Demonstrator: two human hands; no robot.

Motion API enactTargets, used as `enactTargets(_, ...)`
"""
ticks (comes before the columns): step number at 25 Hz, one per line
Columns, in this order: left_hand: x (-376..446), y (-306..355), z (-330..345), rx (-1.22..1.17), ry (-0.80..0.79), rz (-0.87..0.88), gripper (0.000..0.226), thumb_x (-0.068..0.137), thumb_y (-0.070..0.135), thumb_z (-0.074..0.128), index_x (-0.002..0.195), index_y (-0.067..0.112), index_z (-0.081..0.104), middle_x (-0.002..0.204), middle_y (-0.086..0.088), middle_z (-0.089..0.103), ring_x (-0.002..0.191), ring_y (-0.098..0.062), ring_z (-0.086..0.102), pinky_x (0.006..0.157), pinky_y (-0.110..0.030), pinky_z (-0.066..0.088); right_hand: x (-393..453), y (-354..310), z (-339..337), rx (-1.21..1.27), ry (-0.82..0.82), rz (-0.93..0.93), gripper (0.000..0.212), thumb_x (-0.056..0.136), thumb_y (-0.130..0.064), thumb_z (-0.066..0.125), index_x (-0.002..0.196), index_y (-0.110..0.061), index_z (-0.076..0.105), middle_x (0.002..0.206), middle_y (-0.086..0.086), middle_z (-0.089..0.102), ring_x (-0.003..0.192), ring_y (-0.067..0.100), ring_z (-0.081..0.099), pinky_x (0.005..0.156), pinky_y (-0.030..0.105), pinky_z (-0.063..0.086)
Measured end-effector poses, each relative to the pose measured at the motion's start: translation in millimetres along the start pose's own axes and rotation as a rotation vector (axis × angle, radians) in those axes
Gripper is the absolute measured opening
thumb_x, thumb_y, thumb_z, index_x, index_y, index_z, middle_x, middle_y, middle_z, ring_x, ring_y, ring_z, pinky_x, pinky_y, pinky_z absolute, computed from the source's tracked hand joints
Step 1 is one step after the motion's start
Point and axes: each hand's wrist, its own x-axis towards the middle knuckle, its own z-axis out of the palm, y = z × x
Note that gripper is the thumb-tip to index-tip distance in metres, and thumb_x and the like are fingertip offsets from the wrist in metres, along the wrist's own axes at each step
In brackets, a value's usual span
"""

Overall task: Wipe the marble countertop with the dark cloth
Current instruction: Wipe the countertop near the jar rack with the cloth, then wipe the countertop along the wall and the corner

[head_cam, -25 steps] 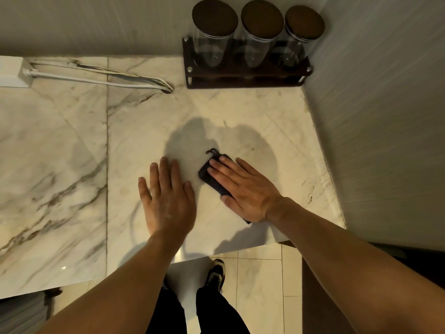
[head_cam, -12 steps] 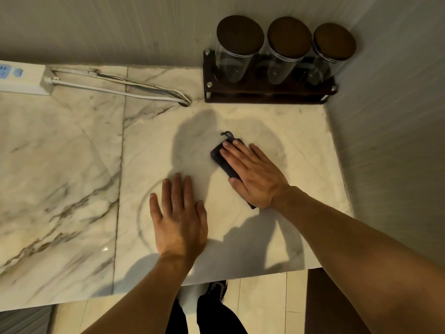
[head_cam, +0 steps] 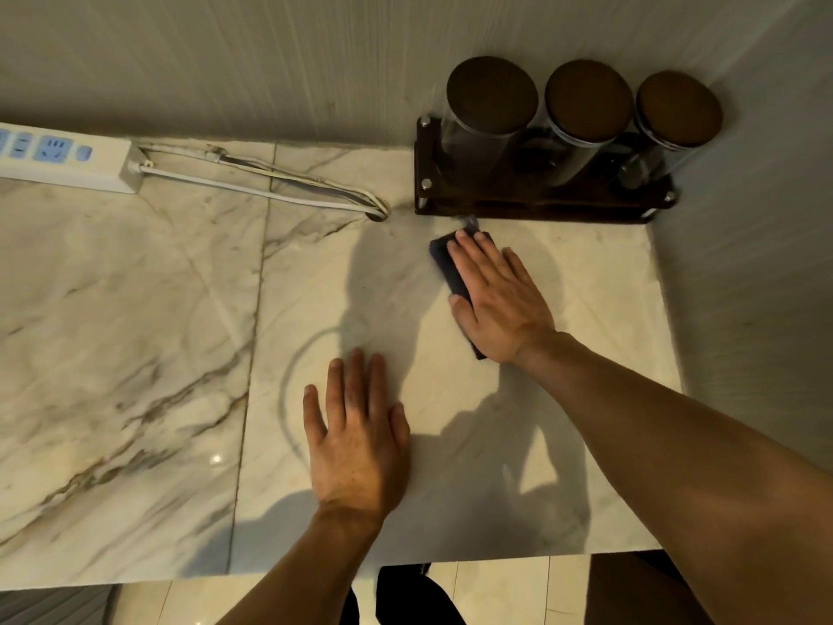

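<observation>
The marble countertop (head_cam: 148,336) is white with grey-brown veins and fills most of the view. A dark cloth (head_cam: 448,268), folded into a narrow strip, lies flat on it near the back right. My right hand (head_cam: 498,300) presses flat on top of the cloth, fingers pointing toward the wall; only the cloth's left edge and a small loop at its far end show. My left hand (head_cam: 358,437) rests palm down on the bare marble nearer the front edge, fingers spread, holding nothing.
A dark wooden rack (head_cam: 536,200) with three lidded glass jars stands against the back wall, just beyond the cloth. A white power strip (head_cam: 63,162) and its cable (head_cam: 270,184) lie at the back left. A wall closes the right side. A faint ring mark (head_cam: 293,390) curves beside my left hand.
My right hand has slid the cloth away from me, from mid-counter up to just in front of the jar rack. My left hand has stayed flat on the marble.
</observation>
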Motion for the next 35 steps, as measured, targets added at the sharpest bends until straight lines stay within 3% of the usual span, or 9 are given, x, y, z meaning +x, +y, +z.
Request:
enactTargets(14,0,-2,3,0.012,0.018,0.032,0.058,0.093,0.036,0.034,0.145,0.012,0.037,0.150,-0.014,0.039,0.142,-0.034,0.029,0.115,-0.052,0.010,11,-28,5,0.201,0.168,0.646,0.066,0.097,-0.040,0.024,0.153,-0.015,0.002,0.163,0.006,0.001,0.148,0.024,-0.004,0.119,0.045,0.001)
enactTargets(28,-3,-2,6,0.026,0.034,0.043,0.057,0.096,0.037,0.027,0.147,0.012,0.034,0.153,-0.012,0.035,0.143,-0.031,0.024,0.116,-0.053,0.011,-38,-50,16,0.274,0.211,0.843,0.068,0.096,-0.039,0.024,0.153,-0.012,-0.002,0.162,0.007,-0.004,0.148,0.023,-0.008,0.118,0.046,-0.002)
enactTargets(35,-5,-4,8,0.042,0.000,0.046,0.060,0.097,0.043,0.014,0.151,0.017,0.014,0.159,-0.009,0.020,0.147,-0.029,0.011,0.118,-0.052,0.004,-78,-67,23,0.267,0.188,0.893,0.067,0.097,-0.038,0.023,0.152,-0.012,-0.004,0.162,0.005,-0.005,0.147,0.021,-0.009,0.118,0.044,-0.003)
